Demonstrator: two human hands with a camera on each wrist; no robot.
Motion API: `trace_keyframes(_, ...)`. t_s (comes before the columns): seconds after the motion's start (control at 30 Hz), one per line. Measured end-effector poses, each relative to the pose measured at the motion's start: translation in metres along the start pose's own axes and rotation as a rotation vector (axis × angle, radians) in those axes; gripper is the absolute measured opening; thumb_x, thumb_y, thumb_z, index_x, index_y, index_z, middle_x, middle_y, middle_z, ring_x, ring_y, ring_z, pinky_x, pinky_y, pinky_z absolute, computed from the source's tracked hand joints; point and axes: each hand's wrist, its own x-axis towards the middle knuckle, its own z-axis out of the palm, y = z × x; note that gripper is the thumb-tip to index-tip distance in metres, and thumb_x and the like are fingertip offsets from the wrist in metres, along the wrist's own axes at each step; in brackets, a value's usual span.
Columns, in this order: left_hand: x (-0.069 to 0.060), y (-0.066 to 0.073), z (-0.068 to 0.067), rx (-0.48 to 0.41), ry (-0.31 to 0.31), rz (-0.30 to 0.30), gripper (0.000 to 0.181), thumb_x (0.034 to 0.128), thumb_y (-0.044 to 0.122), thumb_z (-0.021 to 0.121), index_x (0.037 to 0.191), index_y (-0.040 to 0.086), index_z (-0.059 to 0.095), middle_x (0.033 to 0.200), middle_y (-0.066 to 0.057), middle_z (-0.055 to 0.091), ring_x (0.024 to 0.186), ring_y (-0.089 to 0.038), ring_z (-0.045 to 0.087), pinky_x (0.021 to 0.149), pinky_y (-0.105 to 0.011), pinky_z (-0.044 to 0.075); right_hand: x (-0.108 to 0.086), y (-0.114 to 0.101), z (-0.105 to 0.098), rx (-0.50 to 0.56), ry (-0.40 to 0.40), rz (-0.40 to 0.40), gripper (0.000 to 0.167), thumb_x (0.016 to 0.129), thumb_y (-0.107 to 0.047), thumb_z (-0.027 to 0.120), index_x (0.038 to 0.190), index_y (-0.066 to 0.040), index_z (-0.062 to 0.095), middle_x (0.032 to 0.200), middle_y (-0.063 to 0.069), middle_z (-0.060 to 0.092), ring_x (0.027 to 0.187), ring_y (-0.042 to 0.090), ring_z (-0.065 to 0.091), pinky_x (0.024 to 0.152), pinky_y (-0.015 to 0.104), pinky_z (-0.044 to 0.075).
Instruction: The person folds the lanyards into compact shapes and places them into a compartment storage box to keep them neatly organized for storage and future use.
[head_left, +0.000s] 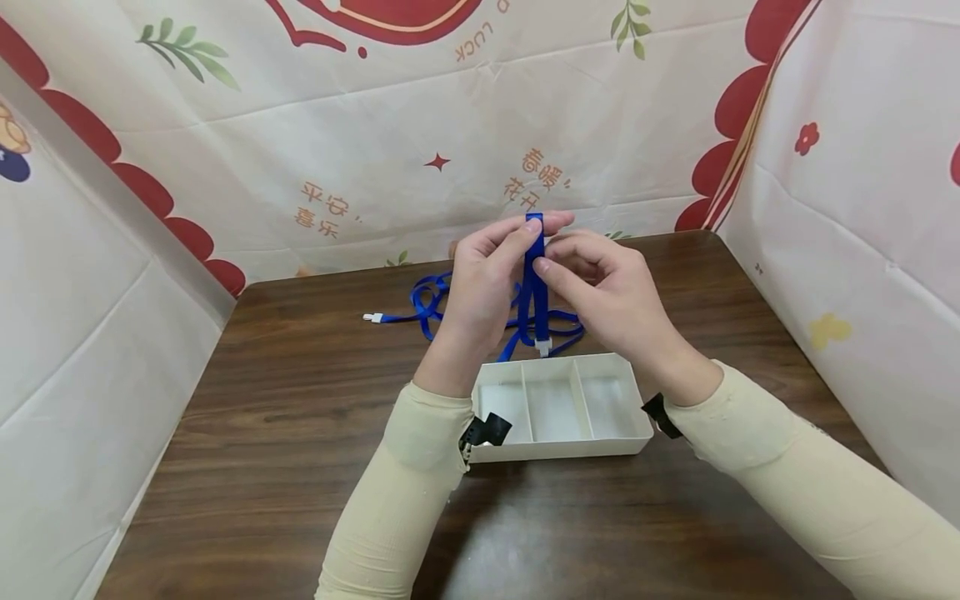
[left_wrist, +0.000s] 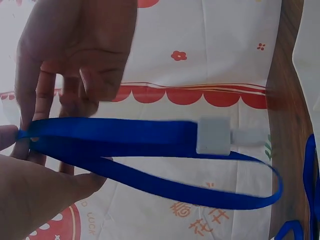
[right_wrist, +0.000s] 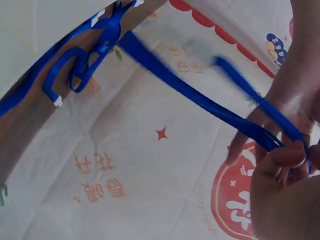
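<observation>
Both hands are raised over the back of the table, holding a folded blue lanyard point(head_left: 541, 300). At its upper end my left hand point(head_left: 483, 279) pinches the strap under the thumb, with the fingers behind it. Slightly lower, my right hand point(head_left: 611, 287) brings thumb and index finger together at the strap's right edge. The lanyard hangs down in a loop, and a white plastic clip point(left_wrist: 214, 136) shows at its lower end in the left wrist view. Some fingertips are hidden behind the strap.
Other blue lanyards point(head_left: 427, 298) lie tangled at the back of the brown wooden table point(head_left: 285, 400), one ending in a white clip point(head_left: 372, 317). A white tray point(head_left: 562, 451) with three compartments stands below the hands. Printed cloth point(head_left: 420, 100) encloses the table's back and sides.
</observation>
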Motion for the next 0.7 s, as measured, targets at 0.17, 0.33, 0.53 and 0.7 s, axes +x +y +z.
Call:
trace_keyframes(0.17, -0.001, -0.003, -0.002, 0.056, -0.043, 0.017, 0.034, 0.1092, 0.016, 0.058, 0.127, -0.01, 0.071, 0.132, -0.017, 0.075, 0.133, -0.02, 0.065, 0.113, -0.037, 0.053, 0.0, -0.009, -0.005, -0.067, 0.038, -0.023, 0.018, 0.103, -0.019, 0.073, 0.115, -0.009, 0.081, 0.097, 0.001, 0.077, 0.078, 0.01, 0.063, 0.069, 0.017, 0.051)
trace_keyframes(0.33, -0.001, -0.005, -0.005, 0.08, -0.072, 0.02, 0.035, 0.1097, 0.018, 0.058, 0.131, -0.007, 0.07, 0.138, -0.014, 0.073, 0.137, -0.018, 0.064, 0.116, -0.036, 0.051, 0.005, -0.013, -0.008, -0.03, 0.024, 0.003, 0.022, 0.102, -0.021, 0.074, 0.118, -0.008, 0.082, 0.107, 0.005, 0.081, 0.083, 0.009, 0.07, 0.073, 0.016, 0.056)
trace_keyframes(0.53, -0.005, -0.009, -0.008, 0.117, -0.082, -0.015, 0.037, 0.1122, 0.019, 0.053, 0.13, -0.01, 0.07, 0.137, -0.017, 0.073, 0.134, -0.016, 0.065, 0.117, -0.033, 0.05, 0.004, -0.01, -0.006, 0.063, 0.054, 0.019, 0.021, 0.099, -0.015, 0.077, 0.116, -0.005, 0.082, 0.105, -0.008, 0.082, 0.092, 0.005, 0.076, 0.081, 0.016, 0.061)
trace_keyframes(0.7, -0.008, -0.014, -0.012, 0.161, -0.033, -0.066, 0.04, 0.1129, 0.02, 0.051, 0.125, -0.012, 0.07, 0.105, 0.003, 0.075, 0.104, -0.008, 0.065, 0.096, -0.023, 0.054, 0.005, -0.009, -0.006, 0.142, 0.055, 0.056, 0.021, 0.099, -0.02, 0.078, 0.114, -0.007, 0.083, 0.083, -0.007, 0.077, 0.061, 0.01, 0.063, 0.054, 0.02, 0.052)
